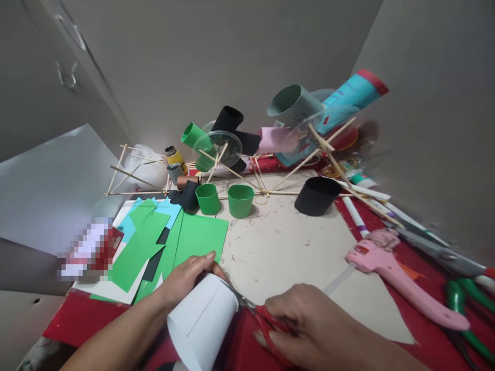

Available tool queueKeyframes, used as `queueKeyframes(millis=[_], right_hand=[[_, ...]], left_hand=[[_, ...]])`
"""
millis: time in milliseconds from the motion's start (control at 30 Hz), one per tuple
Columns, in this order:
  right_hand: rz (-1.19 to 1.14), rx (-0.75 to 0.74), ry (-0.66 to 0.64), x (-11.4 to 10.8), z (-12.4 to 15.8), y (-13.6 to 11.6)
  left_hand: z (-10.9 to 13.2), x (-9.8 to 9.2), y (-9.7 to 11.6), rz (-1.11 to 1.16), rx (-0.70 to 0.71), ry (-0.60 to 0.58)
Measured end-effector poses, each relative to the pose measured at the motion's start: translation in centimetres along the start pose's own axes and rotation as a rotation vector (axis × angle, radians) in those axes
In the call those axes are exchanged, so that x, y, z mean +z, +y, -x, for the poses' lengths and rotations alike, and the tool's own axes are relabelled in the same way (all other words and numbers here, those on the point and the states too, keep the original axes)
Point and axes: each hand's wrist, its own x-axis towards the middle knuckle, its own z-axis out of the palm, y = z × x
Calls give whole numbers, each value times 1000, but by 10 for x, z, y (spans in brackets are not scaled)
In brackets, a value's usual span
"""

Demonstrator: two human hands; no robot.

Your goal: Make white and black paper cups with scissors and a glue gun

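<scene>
A sheet of white paper (204,322), curled over and marked with a straight dark line, is gripped at its top edge by my left hand (190,276). The fingers of that hand are partly hidden behind the paper. My right hand (307,324) is closed around the red handles of a pair of scissors (249,304). The scissor blades point up and left and meet the upper right edge of the paper. Green paper sheets (204,234) lie just beyond my left hand.
Behind stand two green paper cups (240,201), a black paper ring (317,197) and a stick frame (286,194) bearing coloured paper tubes. At right lie a pink glue gun (402,283), large shears (441,251) and green-handled pliers (456,304). A beige board (286,247) covers the red table.
</scene>
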Motion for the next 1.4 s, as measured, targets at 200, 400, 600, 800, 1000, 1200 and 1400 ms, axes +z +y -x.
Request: queueKeyframes(millis=[200,400,600,800,1000,1200,1400], right_hand=[[-13,29,84,1,-2,0],[22,120,207,4,-6,-1],[59,50,211,4,-4,0],[90,17,210,7,-4,4],[39,-19,213,7,-3,6],[34,9,236,5,-2,1],[36,-3,249,4,-2,-3]], left_hand=[[-11,-2,-10,621,-22,-105],[-9,6,-11,996,-181,-115],[-12,12,-20,1031,-91,-288],[-21,5,-31,868,-6,-306],[-9,10,-21,744,42,-246],[-6,14,-15,730,83,-269],[-6,11,-18,690,115,-278]])
